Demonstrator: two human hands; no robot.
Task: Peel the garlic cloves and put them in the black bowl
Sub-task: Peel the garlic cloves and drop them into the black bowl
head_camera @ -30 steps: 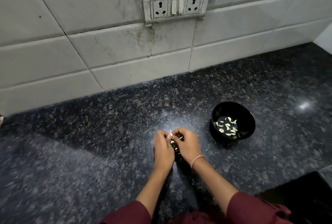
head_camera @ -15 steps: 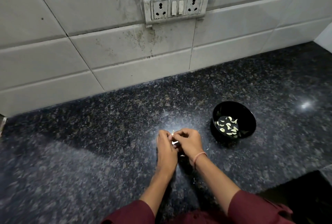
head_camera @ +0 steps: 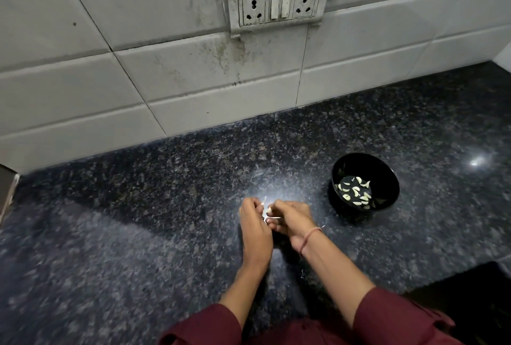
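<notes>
My left hand [head_camera: 255, 230] and my right hand [head_camera: 293, 221] meet over the dark granite counter [head_camera: 138, 234], fingertips together. Between them they pinch a small pale garlic clove [head_camera: 268, 209], with thin white skin sticking out above and to the right of it. Most of the clove is hidden by my fingers. The black bowl [head_camera: 387, 178] stands to the right of my hands, apart from them, and holds several peeled cloves [head_camera: 355, 192] on its bottom.
A white tiled wall [head_camera: 193, 82] rises behind the counter, with a socket and switch plate [head_camera: 279, 6] high up. The counter's front edge steps down into a dark gap [head_camera: 470, 297] at the lower right. Maroon sleeves [head_camera: 398, 317] cover my forearms.
My hands have stayed in place beside the bowl, fingers working on the clove. A strip of white skin now sticks out further to the right.
</notes>
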